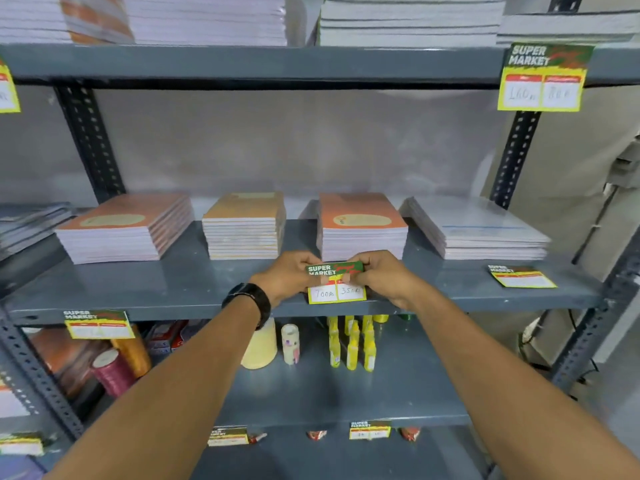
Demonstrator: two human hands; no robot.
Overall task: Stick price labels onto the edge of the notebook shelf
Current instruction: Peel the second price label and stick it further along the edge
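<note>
Both hands, left hand point(289, 277) and right hand point(384, 277), pinch 1 green, yellow and white paper price label point(336, 284) between them at the grey metal shelf edge point(173, 311). It probably touches. Keep it straight, then press flat.

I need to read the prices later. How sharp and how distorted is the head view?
Head view: the held label between left hand and right hand is sharp enough to show its handwriting; the upper-right label is softer; wide-angle bending curves the shelf edge; lighting is even, without glare.
</note>
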